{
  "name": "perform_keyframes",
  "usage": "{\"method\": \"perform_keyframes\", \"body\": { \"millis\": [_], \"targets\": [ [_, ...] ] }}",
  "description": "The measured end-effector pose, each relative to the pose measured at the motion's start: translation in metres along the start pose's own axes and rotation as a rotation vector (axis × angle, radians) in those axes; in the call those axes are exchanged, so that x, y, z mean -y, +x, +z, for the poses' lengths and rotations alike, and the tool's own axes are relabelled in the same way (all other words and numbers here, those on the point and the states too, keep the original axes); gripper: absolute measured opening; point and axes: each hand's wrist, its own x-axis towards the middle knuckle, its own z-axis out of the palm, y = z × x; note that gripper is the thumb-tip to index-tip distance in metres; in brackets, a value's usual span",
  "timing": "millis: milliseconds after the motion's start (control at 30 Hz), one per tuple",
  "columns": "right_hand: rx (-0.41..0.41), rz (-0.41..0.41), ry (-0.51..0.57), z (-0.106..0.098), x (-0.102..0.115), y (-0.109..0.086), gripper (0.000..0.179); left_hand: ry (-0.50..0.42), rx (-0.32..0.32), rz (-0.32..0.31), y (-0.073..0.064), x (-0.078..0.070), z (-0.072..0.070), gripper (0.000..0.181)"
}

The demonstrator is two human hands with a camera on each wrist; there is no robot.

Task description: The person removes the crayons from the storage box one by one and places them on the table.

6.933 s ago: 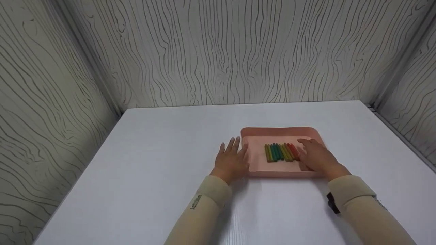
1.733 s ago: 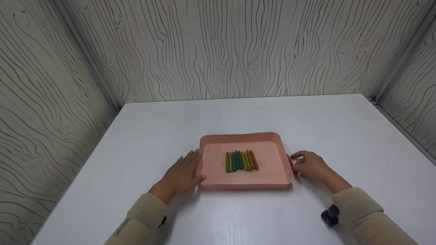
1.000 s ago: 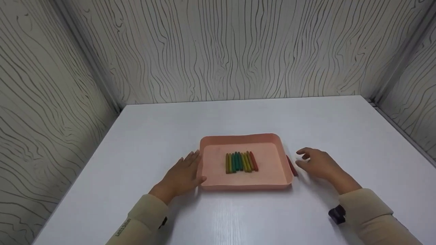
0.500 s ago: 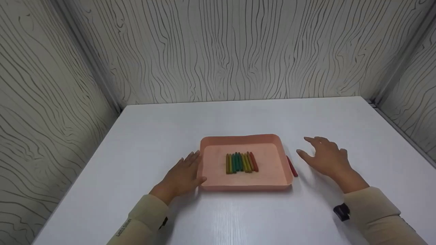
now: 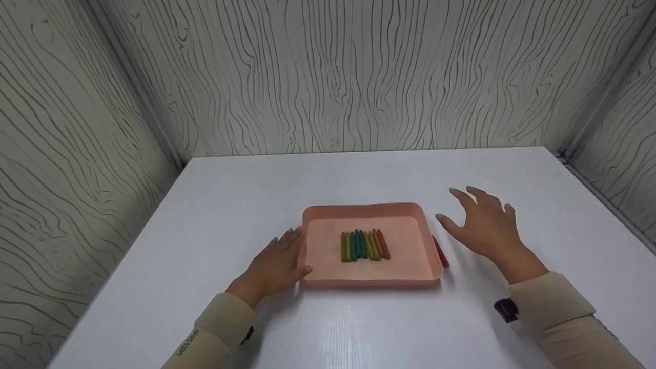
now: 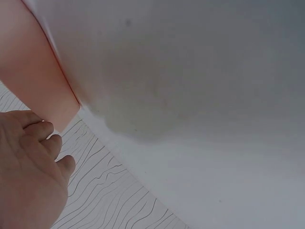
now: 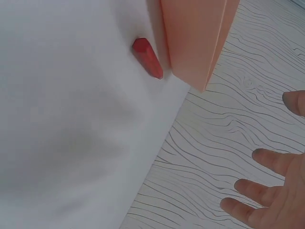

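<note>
A shallow pink tray sits on the white table, holding a row of several crayons in yellow, green and red. Just outside its right wall lies a single red crayon, also visible in the right wrist view as a red crayon on the tabletop. My left hand rests against the tray's left side, fingers extended, thumb at the rim. With fingers spread and nothing in it, my right hand is raised to the right of the tray, apart from the lone crayon.
The white table extends around the tray on all sides. A wood-grain patterned panel stands along the back edge, with similar panels at left and right. Dark wrist cameras protrude below the sleeves.
The tray has shifted left since the earliest frame. My right hand has let go of the red crayon beside the tray, spread its fingers and moved up and away; my left hand stays put lately.
</note>
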Motion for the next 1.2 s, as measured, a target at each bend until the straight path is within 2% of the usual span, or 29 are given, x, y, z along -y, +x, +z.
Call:
{"method": "perform_keyframes", "body": {
  "millis": [367,667,967,1200],
  "targets": [
    [0.028,-0.058,0.029,0.004,0.026,0.008,0.067,-0.022,-0.019,0.006,-0.003,0.001,0.002,0.073],
    [0.027,-0.106,0.030,0.024,0.046,0.012,0.066,-0.018,-0.016,0.000,-0.001,0.001,0.003,0.074],
    [0.088,-0.148,0.067,0.042,0.061,0.014,0.066,-0.020,-0.015,0.008,-0.001,0.001,0.003,0.074],
    [0.080,-0.211,0.069,0.052,0.068,0.016,0.062,0.006,0.006,-0.018,0.000,-0.001,0.001,0.073]
  ]
}}
